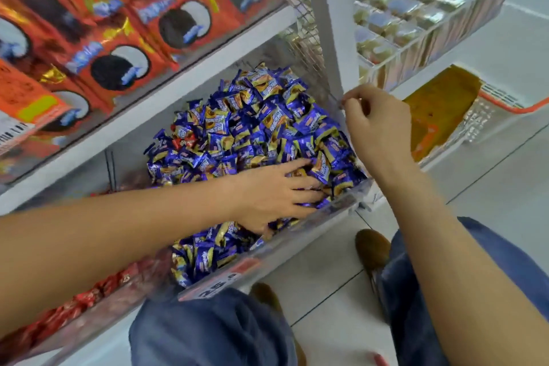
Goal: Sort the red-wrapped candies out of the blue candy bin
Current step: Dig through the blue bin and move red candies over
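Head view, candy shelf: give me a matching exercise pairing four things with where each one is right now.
Things:
1. left hand
2. right hand
3. red-wrapped candy
4. price label

Places:
A. raised beside the white shelf post
B. on the clear front wall of the bin
C. among the blue candies, far left side of the pile
D. fingers down in the blue candies near the bin's front

Pairs: 1-D, 2-A, 3-C, 4-B
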A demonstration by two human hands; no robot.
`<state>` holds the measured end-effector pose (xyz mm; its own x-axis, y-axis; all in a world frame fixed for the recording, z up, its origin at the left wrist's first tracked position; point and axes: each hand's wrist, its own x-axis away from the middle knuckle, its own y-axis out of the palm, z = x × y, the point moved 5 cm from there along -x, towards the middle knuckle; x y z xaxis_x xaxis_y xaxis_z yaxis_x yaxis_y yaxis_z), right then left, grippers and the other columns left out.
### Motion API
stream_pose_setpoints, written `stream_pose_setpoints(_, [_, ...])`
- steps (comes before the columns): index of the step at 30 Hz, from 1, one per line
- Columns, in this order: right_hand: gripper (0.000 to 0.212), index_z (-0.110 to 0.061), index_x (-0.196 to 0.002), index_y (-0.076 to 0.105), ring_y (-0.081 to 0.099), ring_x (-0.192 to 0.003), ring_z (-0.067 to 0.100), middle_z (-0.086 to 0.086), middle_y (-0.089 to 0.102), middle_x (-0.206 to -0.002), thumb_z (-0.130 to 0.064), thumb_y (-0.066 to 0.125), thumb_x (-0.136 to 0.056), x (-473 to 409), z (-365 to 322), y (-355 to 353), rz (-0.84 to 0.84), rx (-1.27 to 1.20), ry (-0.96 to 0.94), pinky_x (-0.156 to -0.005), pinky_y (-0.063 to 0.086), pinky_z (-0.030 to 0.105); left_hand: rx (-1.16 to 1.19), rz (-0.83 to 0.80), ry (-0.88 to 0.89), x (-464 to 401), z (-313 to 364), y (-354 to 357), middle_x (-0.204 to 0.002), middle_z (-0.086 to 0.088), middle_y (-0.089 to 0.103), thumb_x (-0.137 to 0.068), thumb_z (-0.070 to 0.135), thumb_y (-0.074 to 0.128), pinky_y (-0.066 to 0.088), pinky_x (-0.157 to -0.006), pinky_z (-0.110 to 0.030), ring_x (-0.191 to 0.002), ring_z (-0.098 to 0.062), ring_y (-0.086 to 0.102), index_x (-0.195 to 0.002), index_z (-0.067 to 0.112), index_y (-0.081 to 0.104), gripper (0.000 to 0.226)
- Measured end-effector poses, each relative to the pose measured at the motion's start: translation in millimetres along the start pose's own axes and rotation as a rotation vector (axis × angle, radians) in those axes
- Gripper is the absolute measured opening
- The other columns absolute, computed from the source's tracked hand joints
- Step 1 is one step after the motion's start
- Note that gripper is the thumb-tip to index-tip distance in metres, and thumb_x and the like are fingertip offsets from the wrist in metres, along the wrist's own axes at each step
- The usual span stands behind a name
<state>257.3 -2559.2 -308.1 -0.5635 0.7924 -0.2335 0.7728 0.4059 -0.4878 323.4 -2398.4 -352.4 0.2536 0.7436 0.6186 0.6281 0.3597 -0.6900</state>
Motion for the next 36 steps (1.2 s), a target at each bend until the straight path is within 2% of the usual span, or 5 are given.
stream_pose_setpoints(8, [0.029, -0.022, -0.087, 0.066, 0.05, -0.061, 0.015, 0.0, 0.062, -0.073, -0.046, 0.05, -0.093, 6.1, 7.6, -11.0, -0.127, 0.071, -0.13, -0.056, 0.029, 0.031, 0.145, 0.334, -0.375, 20.1, -10.4, 3.4, -0.106, -0.01, 0.065, -0.057, 0.041, 0.078, 0.049, -0.084, -0.045, -0.115, -0.035, 0.055, -0.104, 0.017, 0.061, 0.055])
stream_pose_setpoints(21, [0.022, -0.021, -0.102, 0.067, 0.056, -0.069, 0.022, -0.004, 0.066, -0.084, -0.036, 0.056, -0.091, 10.8, 6.8, -11.8, -0.206, 0.142, -0.22, -0.065, 0.041, 0.032, 0.367, 0.371, -1.05, 106.3, -19.7, 7.8, -0.153, -0.011, 0.032, -0.073, 0.035, 0.067, 0.011, -0.115, -0.056, -0.141, -0.036, 0.025, -0.137, 0.022, 0.051, 0.067])
stream_pose_setpoints(25, [0.023, -0.019, -0.103, 0.066, 0.056, -0.074, 0.024, 0.002, 0.068, -0.088, -0.033, 0.053, -0.092, 10.0, 2.7, -8.7, -0.181, 0.184, -0.225, -0.068, 0.045, 0.035, 0.232, 0.465, -0.535, 58.9, -0.8, -35.6, -0.138, -0.015, 0.051, -0.068, 0.004, 0.061, 0.027, -0.112, -0.051, -0.13, -0.034, 0.044, -0.125, 0.008, 0.059, 0.057])
stream_pose_setpoints(30, [0.025, -0.017, -0.104, 0.065, 0.052, -0.074, 0.024, 0.006, 0.066, -0.09, -0.033, 0.05, -0.092, 9.2, 2.6, -5.8, -0.173, 0.206, -0.203, -0.064, 0.038, 0.033, 0.021, 0.398, 0.124, 6.9, -3.2, -23.1, -0.12, -0.015, 0.064, -0.076, 0.028, 0.069, 0.034, -0.108, -0.045, -0.114, -0.033, 0.058, -0.109, 0.002, 0.067, 0.042])
stream_pose_setpoints(36, [0.028, -0.015, -0.104, 0.064, 0.055, -0.079, 0.028, 0.009, 0.065, -0.093, -0.035, 0.048, -0.092, 7.9, 3.6, -3.9, -0.158, 0.232, -0.225, -0.063, 0.038, 0.033, -0.195, 0.039, 0.001, -21.4, -6.9, -5.6, -0.144, -0.006, 0.043, -0.081, 0.043, 0.055, 0.018, -0.111, -0.063, -0.122, -0.041, 0.041, -0.136, 0.015, 0.05, 0.061])
